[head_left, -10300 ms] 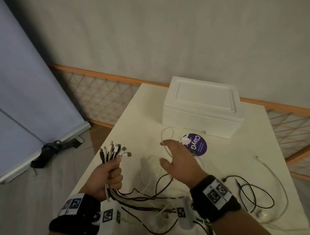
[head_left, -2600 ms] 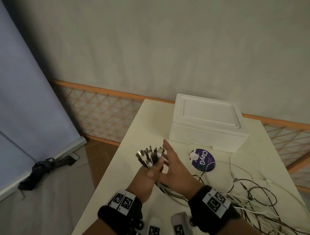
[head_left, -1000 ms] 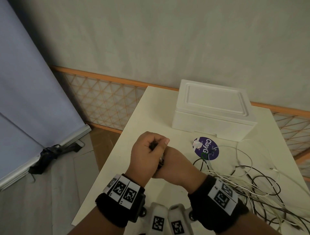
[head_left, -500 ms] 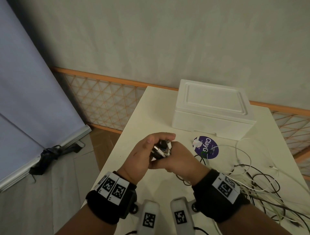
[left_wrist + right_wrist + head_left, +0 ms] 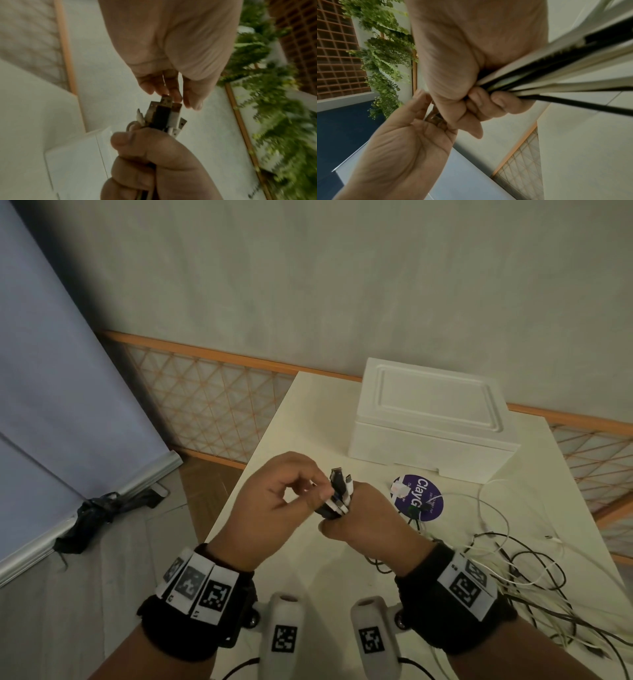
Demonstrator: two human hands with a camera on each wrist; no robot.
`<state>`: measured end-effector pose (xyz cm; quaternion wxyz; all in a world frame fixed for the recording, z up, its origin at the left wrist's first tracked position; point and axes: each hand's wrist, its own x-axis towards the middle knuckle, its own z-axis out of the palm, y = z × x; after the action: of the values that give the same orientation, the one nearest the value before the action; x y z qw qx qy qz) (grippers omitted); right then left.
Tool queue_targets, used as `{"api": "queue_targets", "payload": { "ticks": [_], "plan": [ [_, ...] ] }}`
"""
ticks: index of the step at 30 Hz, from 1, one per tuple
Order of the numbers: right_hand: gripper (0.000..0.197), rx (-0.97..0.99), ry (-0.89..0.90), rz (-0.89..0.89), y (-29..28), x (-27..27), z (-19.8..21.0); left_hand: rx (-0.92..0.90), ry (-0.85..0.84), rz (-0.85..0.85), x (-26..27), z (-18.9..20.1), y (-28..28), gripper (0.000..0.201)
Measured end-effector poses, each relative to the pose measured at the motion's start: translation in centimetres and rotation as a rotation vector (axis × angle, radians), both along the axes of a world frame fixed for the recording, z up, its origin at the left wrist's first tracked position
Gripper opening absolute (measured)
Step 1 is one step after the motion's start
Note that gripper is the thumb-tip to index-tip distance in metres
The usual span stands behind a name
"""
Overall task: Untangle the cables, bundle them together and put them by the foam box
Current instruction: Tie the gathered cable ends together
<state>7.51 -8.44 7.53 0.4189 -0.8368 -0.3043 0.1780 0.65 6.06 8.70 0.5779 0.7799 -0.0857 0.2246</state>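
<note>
Cables (image 5: 493, 573), black and white, are gathered at one end into a bundle whose plugs (image 5: 339, 491) stick up out of the right hand (image 5: 370, 525). That hand is a closed fist around the bundle, held above the near left part of the table (image 5: 274, 440); in the right wrist view its fingers (image 5: 488, 102) curl tight over the strands, which fan away from the palm. The left hand (image 5: 270, 508) sits just beside it, with thumb and forefinger tips at the plug ends; in the left wrist view its fingertips (image 5: 173, 94) touch the topmost connector (image 5: 165, 100) lightly, the rest of the hand loose, gripping nothing. The free lengths trail off to the right in a loose tangle across the tabletop. A round purple sticker (image 5: 419, 497) lies between the hands and the foam box (image 5: 431, 422), which stands closed at the far side of the table, well apart from the bundle. Beyond the table runs an orange-framed lattice fence (image 5: 205, 402).
</note>
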Motion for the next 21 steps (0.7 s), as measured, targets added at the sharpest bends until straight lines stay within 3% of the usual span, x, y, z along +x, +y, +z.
{"api": "queue_targets", "payload": {
  "ticks": [3,8,12,21],
  "plan": [
    [0.017,-0.019,-0.121,0.039,0.3,-0.1,-0.1,0.286,0.067,0.050,-0.4,0.7,-0.8,0.013],
    [0.010,-0.098,-0.235,0.008,0.5,0.2,-0.3,0.551,0.122,0.182,-0.2,0.4,-1.4,0.020],
    [0.013,-0.144,-0.290,0.002,0.7,0.5,-0.4,0.611,0.115,0.205,0.3,0.0,-1.9,0.030],
    [0.017,-0.071,-0.314,-0.083,0.7,0.8,-0.9,0.739,0.041,0.347,1.1,-1.3,-2.9,0.029]
  ]
}}
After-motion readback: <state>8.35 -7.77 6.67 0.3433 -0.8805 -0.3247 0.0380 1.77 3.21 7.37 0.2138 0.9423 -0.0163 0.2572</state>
